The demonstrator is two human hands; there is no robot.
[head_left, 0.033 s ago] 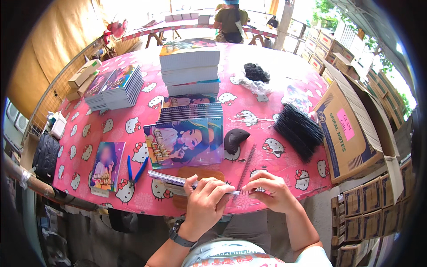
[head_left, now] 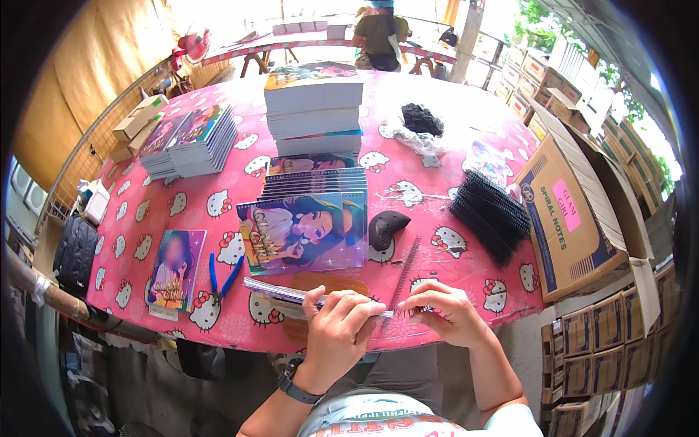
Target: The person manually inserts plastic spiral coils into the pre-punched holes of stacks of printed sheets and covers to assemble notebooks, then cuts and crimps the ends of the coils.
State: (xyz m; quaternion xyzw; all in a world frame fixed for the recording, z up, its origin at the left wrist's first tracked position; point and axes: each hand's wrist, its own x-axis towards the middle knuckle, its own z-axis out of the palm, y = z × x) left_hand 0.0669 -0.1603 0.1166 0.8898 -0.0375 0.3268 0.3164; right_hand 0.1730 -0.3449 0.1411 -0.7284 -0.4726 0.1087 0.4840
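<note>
My left hand (head_left: 336, 328), a dark watch on its wrist, is closed over a notebook (head_left: 273, 289) held edge-on at the table's near side. At the notebook's right end my right hand (head_left: 440, 312) pinches what looks like a thin dark spiral coil (head_left: 408, 311); the fingers partly hide it. Another long spiral coil (head_left: 405, 273) slants away on the tabletop just beyond. Under the notebook shows a brown wooden board (head_left: 331, 282). Spiral-bound notebooks (head_left: 302, 233) with a purple illustrated cover lie overlapped in front of me. Blue-handled pliers (head_left: 225, 275) rest to the left, beside a single notebook (head_left: 175, 269).
Tall notebook stacks (head_left: 313, 109) stand at the back, more stacks (head_left: 191, 142) at back left. A black mouse-shaped object (head_left: 386, 229) and a bundle of black coils (head_left: 489, 217) lie right, near an open carton (head_left: 575, 211). A person (head_left: 377, 40) sits at a far table.
The view has shifted very slightly. Both hands keep nearly the same place on the notebook, and my right fingers have moved a little.
</note>
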